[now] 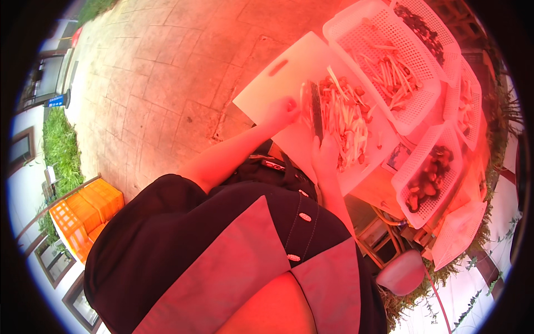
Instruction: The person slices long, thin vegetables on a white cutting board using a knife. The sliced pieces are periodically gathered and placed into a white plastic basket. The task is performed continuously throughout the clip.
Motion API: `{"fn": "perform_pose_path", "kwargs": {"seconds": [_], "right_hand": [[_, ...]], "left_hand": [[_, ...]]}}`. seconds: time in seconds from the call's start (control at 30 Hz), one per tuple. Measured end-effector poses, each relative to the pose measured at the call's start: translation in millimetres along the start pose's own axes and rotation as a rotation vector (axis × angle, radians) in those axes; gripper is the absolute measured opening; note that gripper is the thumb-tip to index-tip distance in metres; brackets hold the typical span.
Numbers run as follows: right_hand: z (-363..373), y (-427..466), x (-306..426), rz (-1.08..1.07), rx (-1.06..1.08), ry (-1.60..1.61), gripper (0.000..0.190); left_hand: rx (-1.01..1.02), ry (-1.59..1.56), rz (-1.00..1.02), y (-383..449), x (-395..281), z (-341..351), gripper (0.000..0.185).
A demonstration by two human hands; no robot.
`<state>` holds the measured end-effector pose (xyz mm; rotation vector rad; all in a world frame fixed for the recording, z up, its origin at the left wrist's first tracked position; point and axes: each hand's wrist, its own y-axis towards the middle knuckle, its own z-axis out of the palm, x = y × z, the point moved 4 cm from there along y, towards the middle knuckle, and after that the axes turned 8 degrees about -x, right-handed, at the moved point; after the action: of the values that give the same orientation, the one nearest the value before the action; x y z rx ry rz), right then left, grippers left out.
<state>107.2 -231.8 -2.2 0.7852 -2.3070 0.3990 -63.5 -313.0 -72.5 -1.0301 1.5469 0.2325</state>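
A strong red tint lies over the middle of the view. On a pale cutting board (267, 89) with a slot handle lies a loose heap of slender, long-stemmed mushrooms (348, 123). My right hand (327, 152) is closed at the near end of a dark knife blade (316, 108), by the near-left side of the heap. The handle is hidden in that hand. Left of the blade, my left hand (288, 109) is curled above the board. A few pale stems (305, 102) lie between it and the blade; whether its fingers grip them is unclear.
Beyond the board, a white perforated basket (421, 119) holds more stems. Other baskets stand near it: one of dark mushroom pieces (429, 179), another of dark pieces (421, 31), and one of pale pieces (465, 108). Below right is a stool-like seat (401, 272); paving (167, 83) lies left.
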Motion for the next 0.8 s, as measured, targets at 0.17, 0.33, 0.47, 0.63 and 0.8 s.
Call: {"fn": "perform_pose_path", "kwargs": {"seconds": [0.17, 0.33, 0.47, 0.63, 0.8], "right_hand": [[10, -1, -1, 0.028, 0.037, 0.025, 0.041], [20, -2, 1, 0.1, 0.072, -0.043, 0.039], [19, 1, 2, 0.118, 0.125, -0.025, 0.041], [25, 6, 6, 0.127, 0.146, -0.042, 0.039], [37, 5, 0, 0.114, 0.056, -0.018, 0.035]], "left_hand": [[0.029, 0.113, 0.033, 8, 1, 8, 0.017], [0.006, 0.225, 0.225, 6, -12, 6, 0.017], [-0.005, 0.282, 0.312, 9, -17, 6, 0.017], [0.005, 0.242, 0.333, 14, -14, 2, 0.017], [0.026, 0.311, 0.312, 20, -13, 2, 0.016]]}}
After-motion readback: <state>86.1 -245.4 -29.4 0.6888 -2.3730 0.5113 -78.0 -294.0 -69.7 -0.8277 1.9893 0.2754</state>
